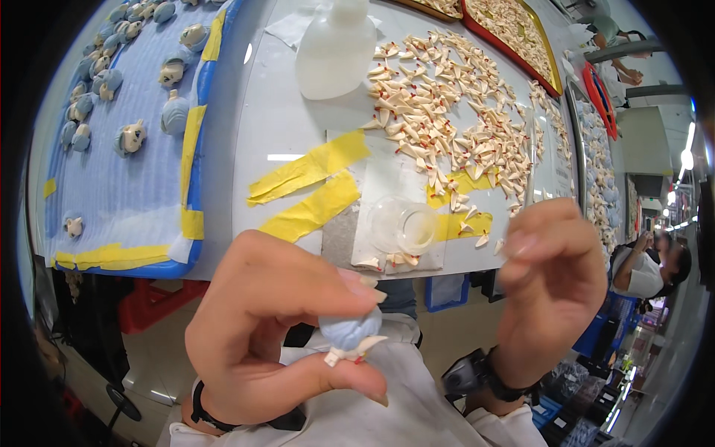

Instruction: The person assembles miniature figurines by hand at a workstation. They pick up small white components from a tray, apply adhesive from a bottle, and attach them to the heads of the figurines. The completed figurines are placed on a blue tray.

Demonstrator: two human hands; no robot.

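Note:
My left hand (272, 328) is closed, pinching a small doll head (350, 328) with pale blue hair between thumb and fingertips. A pointed cream piece (371, 344) sticks out at the head's lower side, with a touch of red beside it. To the right, my right hand (555, 276) is raised near the table's front edge, its fingers curled and smeared by motion. Whether it holds anything cannot be made out. Between and beyond the hands, a small clear glass jar (406, 227) stands on a white pad (372, 179).
Many cream pointed pieces with red tips (454, 112) lie spread over the table. A translucent white bottle (335, 56) stands behind the pad, near yellow tape strips (309, 171). At left, a blue tray (182, 264) bears several doll heads. Other people sit at far right.

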